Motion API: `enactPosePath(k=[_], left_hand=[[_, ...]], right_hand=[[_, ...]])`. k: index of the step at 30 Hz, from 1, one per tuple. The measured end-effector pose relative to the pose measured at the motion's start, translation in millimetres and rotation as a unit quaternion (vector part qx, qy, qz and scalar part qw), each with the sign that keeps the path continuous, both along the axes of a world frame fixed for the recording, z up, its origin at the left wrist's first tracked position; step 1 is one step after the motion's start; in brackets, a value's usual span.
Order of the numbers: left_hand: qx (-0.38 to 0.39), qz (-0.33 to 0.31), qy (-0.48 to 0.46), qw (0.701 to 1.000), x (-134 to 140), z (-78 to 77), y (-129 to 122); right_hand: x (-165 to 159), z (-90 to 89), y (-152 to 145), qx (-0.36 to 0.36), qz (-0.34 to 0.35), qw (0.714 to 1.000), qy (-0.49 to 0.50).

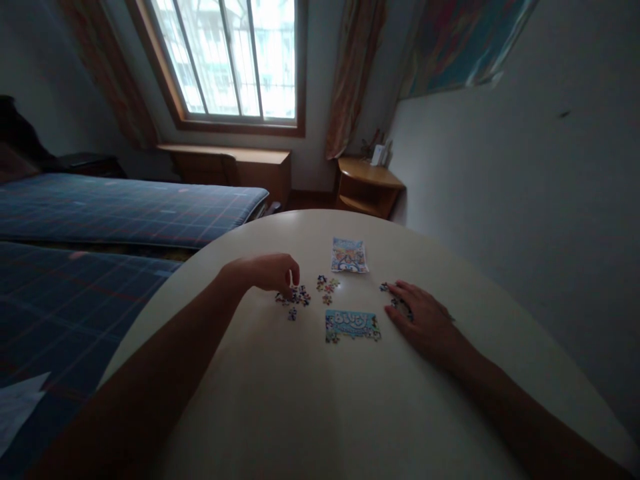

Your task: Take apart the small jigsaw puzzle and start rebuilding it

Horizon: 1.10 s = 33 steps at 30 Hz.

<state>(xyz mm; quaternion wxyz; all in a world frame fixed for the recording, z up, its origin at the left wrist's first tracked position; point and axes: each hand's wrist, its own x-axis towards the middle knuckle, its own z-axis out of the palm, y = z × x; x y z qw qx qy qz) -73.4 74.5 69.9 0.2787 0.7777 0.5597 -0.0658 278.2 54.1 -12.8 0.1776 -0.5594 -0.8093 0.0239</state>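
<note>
My left hand (270, 272) bends down over a small heap of loose jigsaw pieces (301, 295), fingers curled and tips among them. Whether a piece is pinched there is hidden. One single piece (293, 313) lies just nearer to me. Flat on the table, fingers apart, my right hand (423, 317) partly covers more jigsaw pieces (384, 287). Between the hands is a joined section of blue puzzle (353, 325) with large lettering and an uneven lower edge. A few colourful pieces (327, 287) are grouped above its left end.
A printed packet (349, 255) lies beyond the pieces on the round white table (280, 400). Plaid-covered mattresses (125, 207) stand to the left, a wall (500, 173) to the right. Past the table are a corner shelf (370, 172) and a desk (250, 155) under the window.
</note>
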Motion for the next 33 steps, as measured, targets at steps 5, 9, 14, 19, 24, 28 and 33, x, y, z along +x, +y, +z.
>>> enactPosePath(k=[5, 9, 14, 19, 24, 28, 33], left_hand=[[-0.026, 0.004, 0.034, 0.999, 9, -3.1, -3], [-0.013, 0.007, 0.051, 0.999, 13, -1.3, -6], [0.006, -0.002, 0.052, 0.999, 12, 0.4, -8], [0.012, -0.013, -0.01, 1.0, 15, 1.4, -9], [0.013, -0.051, -0.077, 0.996, 24, 4.1, -13], [-0.034, -0.044, -0.14, 0.989, 36, 7.1, -19], [-0.101, -0.034, -0.183, 0.977, 48, 12.6, -31]], right_hand=[[1, 0.3, 0, 0.0, 0.006, 1.0, -0.002], [0, 1.0, 0, 0.002, 0.011, 1.0, -0.003], [-1, 3.8, -2, -0.012, 0.002, 1.0, -0.007], [-2, 3.8, -3, -0.02, -0.008, 1.0, -0.007], [-2, 1.2, -3, -0.007, -0.01, 1.0, 0.007], [-5, 2.9, -4, -0.001, -0.012, 1.0, 0.02], [-7, 8.3, -8, 0.019, 0.005, 0.999, 0.039]])
